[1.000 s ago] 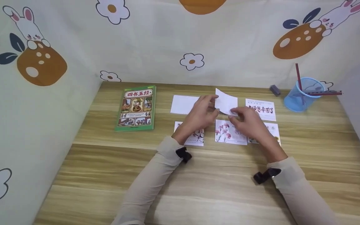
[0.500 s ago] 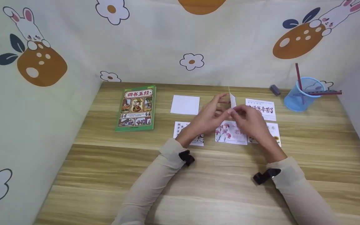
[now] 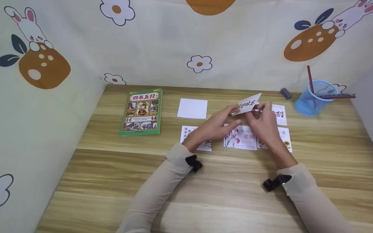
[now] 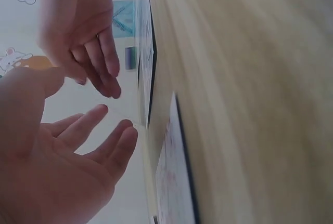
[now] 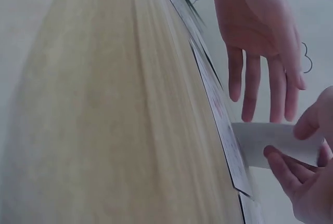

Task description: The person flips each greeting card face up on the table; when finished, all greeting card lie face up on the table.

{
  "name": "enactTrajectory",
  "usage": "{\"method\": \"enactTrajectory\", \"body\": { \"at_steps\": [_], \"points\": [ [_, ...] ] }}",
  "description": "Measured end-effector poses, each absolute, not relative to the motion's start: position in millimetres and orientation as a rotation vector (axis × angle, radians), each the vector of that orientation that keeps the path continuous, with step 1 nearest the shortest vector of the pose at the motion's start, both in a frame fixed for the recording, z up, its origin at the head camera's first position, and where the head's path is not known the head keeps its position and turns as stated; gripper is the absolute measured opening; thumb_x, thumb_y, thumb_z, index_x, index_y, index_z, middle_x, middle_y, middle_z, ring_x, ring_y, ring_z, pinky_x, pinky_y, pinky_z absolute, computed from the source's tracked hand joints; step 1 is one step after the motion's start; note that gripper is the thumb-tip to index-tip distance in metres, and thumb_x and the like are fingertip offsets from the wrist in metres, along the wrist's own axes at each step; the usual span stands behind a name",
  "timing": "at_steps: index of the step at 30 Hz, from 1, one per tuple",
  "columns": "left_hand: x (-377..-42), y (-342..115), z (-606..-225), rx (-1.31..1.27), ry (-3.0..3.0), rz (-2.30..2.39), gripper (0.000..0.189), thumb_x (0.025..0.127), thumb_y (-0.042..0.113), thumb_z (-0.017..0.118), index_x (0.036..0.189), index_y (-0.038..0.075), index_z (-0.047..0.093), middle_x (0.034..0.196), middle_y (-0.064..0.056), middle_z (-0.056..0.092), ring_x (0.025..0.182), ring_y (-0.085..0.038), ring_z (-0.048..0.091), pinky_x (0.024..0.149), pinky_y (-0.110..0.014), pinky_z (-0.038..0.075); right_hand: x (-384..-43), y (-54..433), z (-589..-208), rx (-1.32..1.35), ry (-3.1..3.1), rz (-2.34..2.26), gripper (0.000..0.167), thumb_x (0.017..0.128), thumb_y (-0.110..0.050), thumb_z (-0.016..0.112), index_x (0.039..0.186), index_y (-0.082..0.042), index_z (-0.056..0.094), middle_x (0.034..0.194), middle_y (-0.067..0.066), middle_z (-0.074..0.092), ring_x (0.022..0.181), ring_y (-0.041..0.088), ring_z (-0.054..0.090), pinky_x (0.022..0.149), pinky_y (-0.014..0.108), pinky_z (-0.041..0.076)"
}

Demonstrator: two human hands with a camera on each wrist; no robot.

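Observation:
A small white card [image 3: 250, 103] with dark handwritten-style characters is held tilted above the table. My right hand [image 3: 265, 124] pinches it between thumb and fingers, as the right wrist view shows with the card's pale face [image 5: 270, 143]. Beside it, my left hand [image 3: 217, 125] has its fingers extended and thumb apart; whether its fingertips touch the card is unclear. Below the hands lie a carnation card [image 3: 238, 137], a sunflower card [image 3: 283, 137] and a plum-blossom-like card [image 3: 186, 132], partly covered by hands or wrists. A lettered card [image 3: 279, 115] lies behind my right hand.
A blank white card [image 3: 192, 108] lies at the back, right of a green book [image 3: 141, 111]. At the back right stands a blue mesh pen cup [image 3: 308, 105] with pencils, near a dark eraser-like block [image 3: 285, 93]. A patterned cloth [image 3: 160, 48] rises behind the table [image 3: 225, 194].
The held card has turned from its blank side, through edge-on, to its lettered side and shifted right. Left fingers that were at the card are now spread beside it.

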State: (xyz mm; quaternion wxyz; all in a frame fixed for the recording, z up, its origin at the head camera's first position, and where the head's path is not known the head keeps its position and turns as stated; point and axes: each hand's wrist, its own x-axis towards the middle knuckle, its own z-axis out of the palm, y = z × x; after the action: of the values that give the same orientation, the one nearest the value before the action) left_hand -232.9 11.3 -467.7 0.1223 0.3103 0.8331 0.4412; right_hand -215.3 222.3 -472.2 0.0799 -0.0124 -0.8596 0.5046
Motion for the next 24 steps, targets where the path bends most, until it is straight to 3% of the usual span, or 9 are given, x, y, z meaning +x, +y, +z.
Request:
{"method": "enactTrajectory", "body": {
  "at_steps": [3, 7, 13, 20, 24],
  "points": [
    [-234, 10, -467, 0.933, 2.482, 1.170, 0.062, 0.111, 0.032, 0.060, 0.166, 0.012, 0.040, 0.168, -0.011, 0.050, 0.158, -0.026, 0.046, 0.132, -0.038, 0.035, -215, 223, -470, -0.112, -2.484, 1.548, 0.039, 0.100, -0.013, 0.066, 0.125, -0.001, 0.039, 0.140, 0.021, 0.067, 0.123, 0.033, 0.074, 0.102, 0.033, 0.060],
    [-237, 8, -467, 0.990, 2.517, 1.043, 0.055, 0.110, 0.028, 0.062, 0.160, 0.009, 0.050, 0.164, -0.010, 0.055, 0.157, -0.024, 0.047, 0.133, -0.034, 0.033, -214, 223, -467, -0.113, -2.450, 1.495, 0.041, 0.098, -0.006, 0.062, 0.137, -0.001, 0.048, 0.137, 0.016, 0.065, 0.109, 0.027, 0.072, 0.088, 0.022, 0.055],
    [-241, 2, -465, 1.024, 2.552, 1.023, 0.048, 0.108, 0.022, 0.064, 0.153, 0.005, 0.058, 0.160, -0.013, 0.059, 0.154, -0.027, 0.050, 0.132, -0.037, 0.034, -214, 225, -469, -0.095, -2.429, 1.420, 0.043, 0.099, -0.006, 0.053, 0.141, -0.004, 0.064, 0.138, 0.016, 0.066, 0.102, 0.025, 0.065, 0.085, 0.028, 0.048],
    [-241, -1, -465, 1.020, 2.539, 0.940, 0.058, 0.109, 0.025, 0.063, 0.162, 0.008, 0.048, 0.169, -0.014, 0.048, 0.161, -0.028, 0.041, 0.136, -0.036, 0.027, -217, 226, -475, -0.045, -2.593, 1.282, 0.038, 0.102, -0.020, 0.067, 0.135, -0.002, 0.071, 0.131, 0.018, 0.065, 0.110, 0.031, 0.070, 0.085, 0.024, 0.052],
    [-240, -4, -466, 0.954, 2.558, 0.807, 0.063, 0.108, 0.028, 0.064, 0.165, 0.009, 0.044, 0.175, -0.014, 0.038, 0.165, -0.030, 0.032, 0.137, -0.040, 0.022, -217, 226, -479, 0.091, -2.709, 1.194, 0.038, 0.102, -0.018, 0.068, 0.134, 0.002, 0.072, 0.129, 0.024, 0.067, 0.116, 0.037, 0.066, 0.095, 0.040, 0.054]
  ]
}}
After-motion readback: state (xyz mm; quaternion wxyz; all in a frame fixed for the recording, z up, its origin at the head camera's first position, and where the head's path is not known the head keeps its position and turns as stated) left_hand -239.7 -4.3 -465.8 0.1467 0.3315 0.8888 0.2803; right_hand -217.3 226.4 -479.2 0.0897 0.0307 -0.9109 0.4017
